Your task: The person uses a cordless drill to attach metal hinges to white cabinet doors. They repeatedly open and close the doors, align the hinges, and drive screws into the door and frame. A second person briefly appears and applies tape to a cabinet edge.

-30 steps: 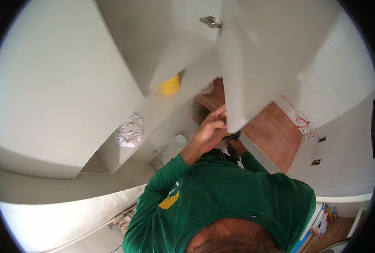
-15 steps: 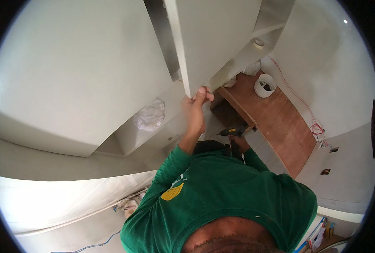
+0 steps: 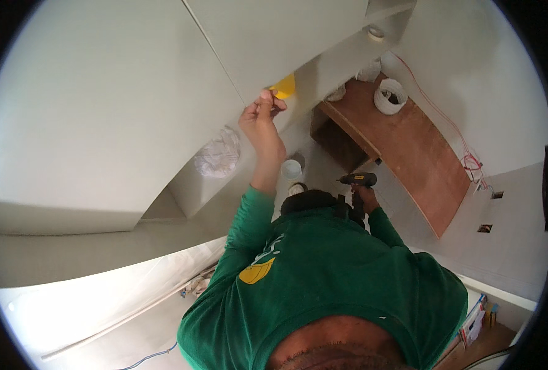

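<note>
My left hand [image 3: 263, 118] is raised to the lower edge of a pale cabinet door [image 3: 274, 37]. Thumb and curled fingers close at that door's bottom corner, beside the seam with the neighbouring door [image 3: 119, 105]. A small yellow piece [image 3: 285, 87] shows right by the fingertips; whether they touch it I cannot tell. Lower and to the right, my right hand [image 3: 365, 198] grips a dark cordless drill [image 3: 358, 179] with a yellow mark, its tip pointing left.
A brown wooden cabinet [image 3: 403, 148] stands at the right, with a white roll-like ring [image 3: 390, 97] on top. Crumpled clear plastic [image 3: 218, 153] lies in the open space under the left door. A white container [image 3: 291, 169] sits below my left arm. Red wires [image 3: 471, 161] hang along the wall.
The door at my left hand has swung from standing ajar to lying flush with its neighbour. My left hand moved up and left with it; the drill shifted slightly right and up.
</note>
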A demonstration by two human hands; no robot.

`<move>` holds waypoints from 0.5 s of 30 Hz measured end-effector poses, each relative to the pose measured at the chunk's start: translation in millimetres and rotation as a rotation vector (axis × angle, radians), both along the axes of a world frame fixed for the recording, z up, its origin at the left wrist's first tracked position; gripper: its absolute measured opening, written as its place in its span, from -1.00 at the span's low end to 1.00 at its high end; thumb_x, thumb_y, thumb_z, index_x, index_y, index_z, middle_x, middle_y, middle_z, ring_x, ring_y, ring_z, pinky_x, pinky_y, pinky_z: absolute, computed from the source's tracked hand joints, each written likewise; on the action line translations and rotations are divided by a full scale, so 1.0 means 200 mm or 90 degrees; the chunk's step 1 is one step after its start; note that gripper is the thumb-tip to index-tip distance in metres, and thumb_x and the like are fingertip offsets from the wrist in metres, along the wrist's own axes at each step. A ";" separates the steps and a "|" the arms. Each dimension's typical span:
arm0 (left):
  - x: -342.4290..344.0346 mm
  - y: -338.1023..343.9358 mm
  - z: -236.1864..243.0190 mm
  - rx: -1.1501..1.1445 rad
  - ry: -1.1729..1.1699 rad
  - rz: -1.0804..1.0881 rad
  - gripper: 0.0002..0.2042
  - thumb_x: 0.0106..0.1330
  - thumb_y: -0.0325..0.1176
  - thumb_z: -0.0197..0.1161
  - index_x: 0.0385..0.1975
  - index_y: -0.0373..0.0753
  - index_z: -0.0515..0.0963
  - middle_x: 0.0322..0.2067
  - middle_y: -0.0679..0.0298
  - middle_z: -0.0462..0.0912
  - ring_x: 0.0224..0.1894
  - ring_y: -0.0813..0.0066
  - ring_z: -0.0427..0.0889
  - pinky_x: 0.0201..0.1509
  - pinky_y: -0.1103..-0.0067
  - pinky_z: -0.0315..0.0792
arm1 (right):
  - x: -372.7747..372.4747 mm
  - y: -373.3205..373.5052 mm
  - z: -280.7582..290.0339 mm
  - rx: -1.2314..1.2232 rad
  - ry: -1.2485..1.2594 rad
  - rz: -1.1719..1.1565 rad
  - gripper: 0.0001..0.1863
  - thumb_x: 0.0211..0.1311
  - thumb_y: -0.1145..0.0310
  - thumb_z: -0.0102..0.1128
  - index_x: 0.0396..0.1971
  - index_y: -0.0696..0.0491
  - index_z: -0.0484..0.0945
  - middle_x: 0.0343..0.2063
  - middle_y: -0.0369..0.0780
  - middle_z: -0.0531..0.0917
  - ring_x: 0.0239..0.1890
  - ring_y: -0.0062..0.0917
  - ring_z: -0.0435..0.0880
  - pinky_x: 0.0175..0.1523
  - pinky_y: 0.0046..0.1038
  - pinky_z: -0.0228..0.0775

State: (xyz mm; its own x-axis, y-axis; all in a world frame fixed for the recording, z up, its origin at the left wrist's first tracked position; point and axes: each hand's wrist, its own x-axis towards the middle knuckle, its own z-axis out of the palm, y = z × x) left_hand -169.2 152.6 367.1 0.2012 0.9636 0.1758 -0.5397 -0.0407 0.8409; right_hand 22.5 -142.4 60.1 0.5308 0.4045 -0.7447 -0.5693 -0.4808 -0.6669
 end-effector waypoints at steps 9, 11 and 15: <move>0.00 -0.02 -0.01 -0.025 0.020 0.102 -0.73 0.50 -0.18 0.38 -0.30 -0.28 0.67 -0.40 0.23 0.72 -0.43 0.48 0.67 -0.19 0.45 0.62 | -0.14 -0.39 -0.14 0.033 0.028 -0.103 -0.76 0.29 0.22 0.49 -0.35 0.03 0.61 -0.54 -0.30 0.61 -0.54 -0.52 0.57 -0.37 -0.30 0.49; -0.06 -0.05 -0.04 -0.020 0.045 0.116 -0.73 0.50 -0.18 0.38 -0.30 -0.29 0.67 -0.41 0.22 0.72 -0.42 0.47 0.68 -0.21 0.45 0.64 | -0.21 -0.52 -0.26 0.045 0.025 -0.122 -0.76 0.29 0.23 0.49 -0.35 0.03 0.61 -0.53 -0.30 0.61 -0.54 -0.53 0.58 -0.37 -0.32 0.49; -0.10 0.01 -0.10 -0.020 0.057 0.111 -0.75 0.49 -0.20 0.38 -0.30 -0.28 0.67 -0.41 0.21 0.72 -0.41 0.45 0.70 -0.23 0.43 0.67 | -0.36 -0.68 -0.35 0.001 0.061 -0.220 -0.74 0.25 0.19 0.51 -0.39 -0.01 0.59 -0.61 -0.31 0.57 -0.63 -0.53 0.53 -0.49 -0.33 0.43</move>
